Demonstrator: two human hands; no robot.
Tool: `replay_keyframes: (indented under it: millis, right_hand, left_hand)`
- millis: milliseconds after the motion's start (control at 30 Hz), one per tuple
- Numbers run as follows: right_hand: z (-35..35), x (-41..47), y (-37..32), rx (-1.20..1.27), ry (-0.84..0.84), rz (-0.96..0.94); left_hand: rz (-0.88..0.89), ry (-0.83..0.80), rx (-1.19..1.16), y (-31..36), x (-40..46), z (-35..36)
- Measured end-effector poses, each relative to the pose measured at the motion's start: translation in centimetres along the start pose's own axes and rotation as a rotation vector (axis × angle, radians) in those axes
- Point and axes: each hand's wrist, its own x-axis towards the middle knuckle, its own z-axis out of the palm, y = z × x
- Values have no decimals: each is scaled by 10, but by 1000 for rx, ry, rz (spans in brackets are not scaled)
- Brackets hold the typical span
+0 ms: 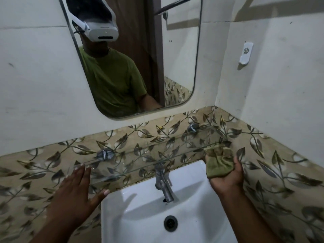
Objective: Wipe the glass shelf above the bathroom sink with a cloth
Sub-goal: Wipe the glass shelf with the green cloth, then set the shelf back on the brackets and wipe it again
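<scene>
Pressing crumpled olive-green cloth (219,163) under clear glass shelf (140,155) with cupped right hand (228,174); resting flat, splayed left hand (73,190) near shelf's left end.

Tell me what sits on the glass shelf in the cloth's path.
Nothing visible. The cloth in the right hand is at the glass shelf's right end; the left hand touches only its left end.

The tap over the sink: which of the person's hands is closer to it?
Roughly even, perhaps the right. The right hand, holding the cloth, is right of the tap; the left hand lies flat by the glass shelf's left end.
</scene>
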Motion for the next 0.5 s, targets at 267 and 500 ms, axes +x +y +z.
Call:
replay_keyframes:
  millis: [267,500]
  right_hand:
    - [98,11,-10,-663,-45,-128]
    - [162,-15,27,-1500,100,-222]
  left_hand:
    - [2,10,11,2,-2,-2]
    - [2,6,9,5,-1,-2]
